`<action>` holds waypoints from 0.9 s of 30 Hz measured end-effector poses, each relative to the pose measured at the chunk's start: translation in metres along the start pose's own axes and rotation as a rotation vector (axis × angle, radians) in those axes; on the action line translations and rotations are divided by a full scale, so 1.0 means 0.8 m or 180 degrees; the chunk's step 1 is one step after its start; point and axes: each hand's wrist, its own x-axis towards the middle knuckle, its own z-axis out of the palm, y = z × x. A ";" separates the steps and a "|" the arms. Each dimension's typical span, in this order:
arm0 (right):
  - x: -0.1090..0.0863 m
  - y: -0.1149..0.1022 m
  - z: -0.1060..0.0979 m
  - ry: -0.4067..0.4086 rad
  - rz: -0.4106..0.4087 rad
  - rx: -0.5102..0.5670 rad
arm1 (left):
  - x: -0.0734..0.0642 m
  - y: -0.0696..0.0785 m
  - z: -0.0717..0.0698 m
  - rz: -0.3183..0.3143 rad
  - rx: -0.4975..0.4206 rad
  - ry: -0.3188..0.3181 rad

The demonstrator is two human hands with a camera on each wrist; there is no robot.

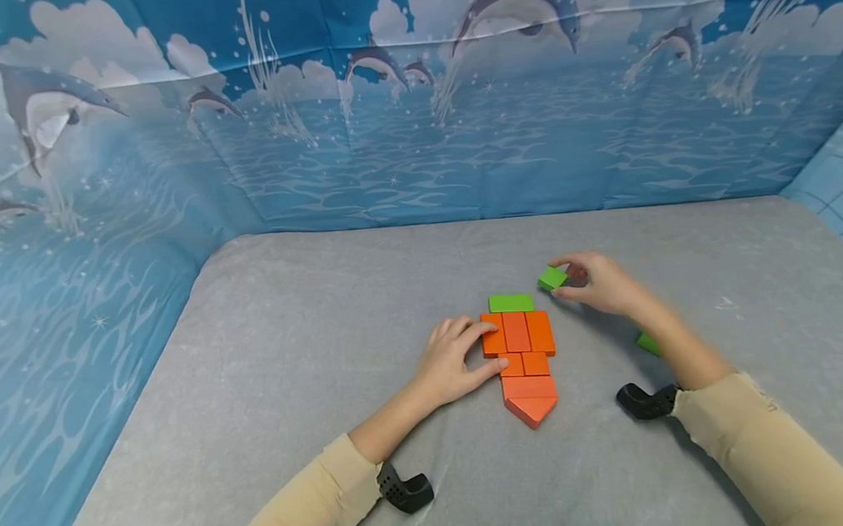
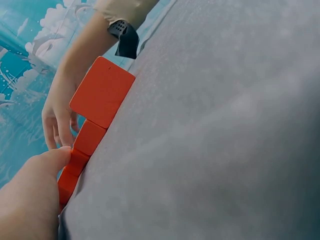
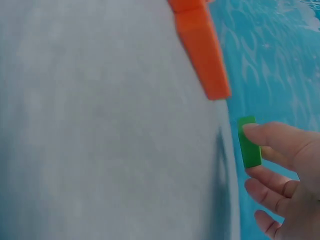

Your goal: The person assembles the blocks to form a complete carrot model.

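Note:
Flat on the grey cloth lies an arrangement of orange blocks [image 1: 516, 334], its lower end a red-orange pointed piece [image 1: 531, 410]. A green block [image 1: 511, 303] sits against its top edge. My left hand [image 1: 451, 362] rests at the left side of the orange blocks, thumb and index finger spread and touching them. Its thumb shows against the orange side faces [image 2: 90, 137] in the left wrist view. My right hand [image 1: 598, 283] pinches a second green block [image 3: 249, 142] between thumb and fingers, up and right of the arrangement, above the cloth.
Another green block [image 1: 648, 343] lies under the right forearm, partly hidden by it. Black wrist cameras [image 1: 405, 488] stick out from both sleeves near the cloth. A dolphin-print curtain [image 1: 410, 130] borders the grey surface [image 1: 306, 323] at the back and left.

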 end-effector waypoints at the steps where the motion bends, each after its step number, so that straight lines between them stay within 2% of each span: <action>1: 0.003 -0.001 0.004 0.0003 -0.0019 -0.0009 | 0.000 0.000 0.000 0.0000 0.0003 -0.0002; 10: 0.017 -0.001 0.021 -0.0055 -0.0104 0.0045 | 0.000 -0.002 0.002 0.0016 0.0004 0.0017; 27: 0.017 0.000 0.026 -0.0142 -0.0129 0.0148 | -0.001 -0.001 0.001 0.0025 -0.0026 0.0042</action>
